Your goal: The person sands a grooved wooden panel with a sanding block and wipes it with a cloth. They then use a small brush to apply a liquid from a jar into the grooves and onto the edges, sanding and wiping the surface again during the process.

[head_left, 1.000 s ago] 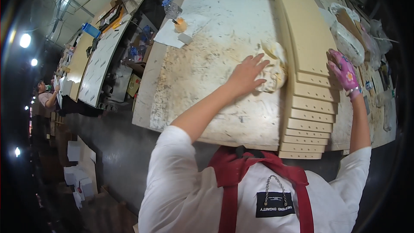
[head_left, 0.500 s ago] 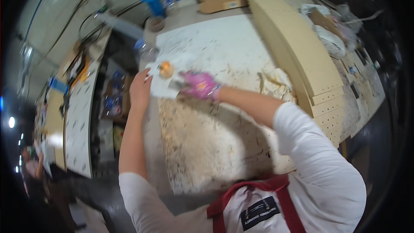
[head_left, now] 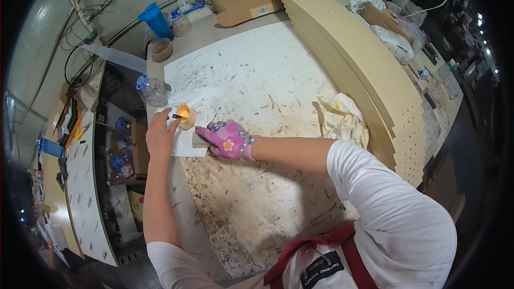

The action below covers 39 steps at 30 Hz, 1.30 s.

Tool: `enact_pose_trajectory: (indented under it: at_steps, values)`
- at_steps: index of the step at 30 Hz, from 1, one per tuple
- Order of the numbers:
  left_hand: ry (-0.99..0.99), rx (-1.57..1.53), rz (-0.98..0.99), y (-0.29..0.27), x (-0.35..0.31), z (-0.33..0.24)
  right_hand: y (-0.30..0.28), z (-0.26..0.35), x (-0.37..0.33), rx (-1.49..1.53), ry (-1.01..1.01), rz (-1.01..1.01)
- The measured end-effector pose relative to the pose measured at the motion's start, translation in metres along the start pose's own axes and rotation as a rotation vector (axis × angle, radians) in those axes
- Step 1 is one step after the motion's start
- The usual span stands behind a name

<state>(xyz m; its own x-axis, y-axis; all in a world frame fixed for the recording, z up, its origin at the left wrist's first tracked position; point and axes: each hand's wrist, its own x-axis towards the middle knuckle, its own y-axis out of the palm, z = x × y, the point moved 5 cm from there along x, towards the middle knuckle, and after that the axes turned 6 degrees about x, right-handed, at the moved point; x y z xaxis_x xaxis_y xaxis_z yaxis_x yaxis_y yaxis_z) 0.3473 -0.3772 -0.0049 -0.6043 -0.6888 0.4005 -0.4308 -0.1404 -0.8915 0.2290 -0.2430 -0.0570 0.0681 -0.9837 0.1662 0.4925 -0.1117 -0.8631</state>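
A small cup (head_left: 187,123) with orange stuff inside stands on a white cloth or paper sheet (head_left: 191,151) at the table's left edge. My bare left hand (head_left: 159,136) is at the cup's left, its thumb and fingers closed round a small dark, narrow tool (head_left: 177,116) whose tip reaches over the rim. The tool's full shape is hidden. Just right of the cup, my right hand (head_left: 227,139) wears a pink flowered glove. Its fingers are closed on a small grey block (head_left: 201,139), partly covered by the glove.
The stained white board (head_left: 251,182) covers the worktop. Stacked long cream panels (head_left: 358,59) lie along the right, beside a crumpled stained cloth (head_left: 342,118). A clear bottle (head_left: 154,92), a brown bowl (head_left: 161,51) and a blue jug (head_left: 156,20) stand at the left edge.
The view has shifted, so the bench sits further left and lower. My left hand now holds the dark tool at the cup; the tool was not visible before. My right hand stays beside the cup.
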Motion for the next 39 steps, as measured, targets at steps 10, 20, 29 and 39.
enact_pose_trajectory:
  at_steps: [10, 20, 29, 39]
  values:
    - [0.092, 0.026, 0.064, 0.021, 0.013, -0.009, -0.025, -0.055, -0.024, 0.965, 0.293, -0.099]
    - [-0.410, -0.372, 0.101, 0.008, 0.025, 0.055, -0.042, -0.047, 0.039, 0.503, 0.082, -0.184]
    - [-0.645, -0.858, 0.040, 0.004, 0.010, 0.075, -0.030, -0.025, 0.073, 0.217, 0.057, -0.076]
    - [-0.767, -0.991, -0.007, 0.011, -0.002, 0.068, -0.024, -0.044, 0.071, 0.665, 0.261, -0.090]
